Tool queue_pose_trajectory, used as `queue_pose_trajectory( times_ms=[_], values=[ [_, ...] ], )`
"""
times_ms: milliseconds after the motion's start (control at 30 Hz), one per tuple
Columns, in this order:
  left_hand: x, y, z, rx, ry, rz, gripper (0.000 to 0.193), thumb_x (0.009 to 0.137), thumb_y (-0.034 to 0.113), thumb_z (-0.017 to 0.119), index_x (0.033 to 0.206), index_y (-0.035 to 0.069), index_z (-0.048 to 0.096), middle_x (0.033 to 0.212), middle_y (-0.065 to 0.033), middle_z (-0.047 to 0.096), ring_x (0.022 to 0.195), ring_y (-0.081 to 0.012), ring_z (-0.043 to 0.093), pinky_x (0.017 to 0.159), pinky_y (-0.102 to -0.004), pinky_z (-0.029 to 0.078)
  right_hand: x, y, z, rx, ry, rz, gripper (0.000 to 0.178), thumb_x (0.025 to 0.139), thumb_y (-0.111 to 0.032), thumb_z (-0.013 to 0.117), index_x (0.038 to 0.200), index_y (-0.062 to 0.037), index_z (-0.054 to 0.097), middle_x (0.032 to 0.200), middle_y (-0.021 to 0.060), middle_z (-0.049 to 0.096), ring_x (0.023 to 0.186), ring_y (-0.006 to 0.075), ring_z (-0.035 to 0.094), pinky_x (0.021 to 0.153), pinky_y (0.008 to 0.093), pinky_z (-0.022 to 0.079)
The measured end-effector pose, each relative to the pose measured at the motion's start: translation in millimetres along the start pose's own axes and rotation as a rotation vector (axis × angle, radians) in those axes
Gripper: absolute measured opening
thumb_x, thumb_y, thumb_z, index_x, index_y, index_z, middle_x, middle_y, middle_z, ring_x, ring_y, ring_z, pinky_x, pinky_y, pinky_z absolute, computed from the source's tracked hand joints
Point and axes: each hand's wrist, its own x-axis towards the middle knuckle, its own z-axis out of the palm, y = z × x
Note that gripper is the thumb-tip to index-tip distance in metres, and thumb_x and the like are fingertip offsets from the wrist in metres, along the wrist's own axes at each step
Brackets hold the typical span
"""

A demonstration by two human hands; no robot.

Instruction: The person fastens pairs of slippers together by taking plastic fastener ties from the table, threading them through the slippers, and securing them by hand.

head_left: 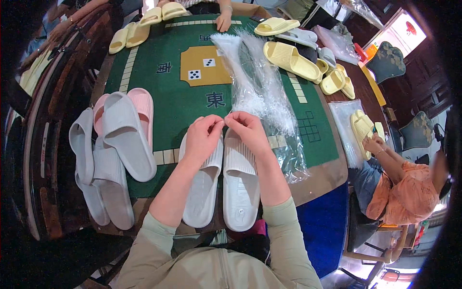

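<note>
Two light grey slippers, the left one point(199, 195) and the right one point(241, 192), lie side by side at the table's near edge with their toes away from me. Over the left toe, my left hand point(203, 139) is closed in a pinch. My right hand point(249, 132) pinches above the right toe, its fingertips almost meeting the left ones. Whatever lies between the fingertips is too small to make out. Just beyond my right hand is a clear plastic bag point(284, 113) of thin white strands.
Grey slippers point(127, 125) and a pink pair point(144, 103) are heaped at the left. Yellow slippers point(292, 61) line the far and right sides of the green mat point(168, 111). At right a person point(406, 188) handles a yellow slipper; another person's hand point(224, 21) rests at the far edge.
</note>
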Motion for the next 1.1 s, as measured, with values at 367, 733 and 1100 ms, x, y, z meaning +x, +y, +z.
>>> queue_pose_trajectory(
  times_ms=[367, 733, 1100],
  values=[
    [-0.7, -0.3, 0.4, -0.032, 0.004, -0.042, 0.013, 0.085, 0.019, 0.063, 0.086, 0.006, 0.067, 0.072, -0.0098, 0.062, 0.071, -0.0262, 0.057, 0.066, -0.0376, 0.046, 0.5, -1.9, 1.6, -0.012, 0.049, -0.031, 0.015, 0.088, -0.015, 0.065, 0.094, -0.0015, 0.067, 0.081, -0.0039, 0.063, 0.072, 0.0033, 0.053, 0.066, 0.0194, 0.043],
    [-0.3, -0.8, -2.1, 0.06, -0.01, 0.012, 0.016, 0.085, 0.016, 0.064, 0.093, 0.003, 0.068, 0.078, -0.0112, 0.064, 0.069, -0.0208, 0.06, 0.063, -0.0321, 0.046, -1.9, -9.5, 2.3, -0.014, 0.059, 0.013, 0.014, 0.089, -0.014, 0.065, 0.094, -0.0011, 0.067, 0.083, -0.0039, 0.063, 0.075, 0.0032, 0.053, 0.069, 0.0193, 0.043],
    [-1.1, -0.3, -0.7, 0.0, 0.017, -0.006, 0.013, 0.085, 0.017, 0.064, 0.087, 0.005, 0.067, 0.071, -0.0091, 0.062, 0.069, -0.024, 0.056, 0.064, -0.0363, 0.046, -2.5, -10.4, 2.9, -0.038, 0.078, 0.029, 0.015, 0.088, -0.014, 0.065, 0.095, -0.0015, 0.067, 0.083, -0.0033, 0.063, 0.075, 0.0034, 0.053, 0.069, 0.0195, 0.043]
  ],
)
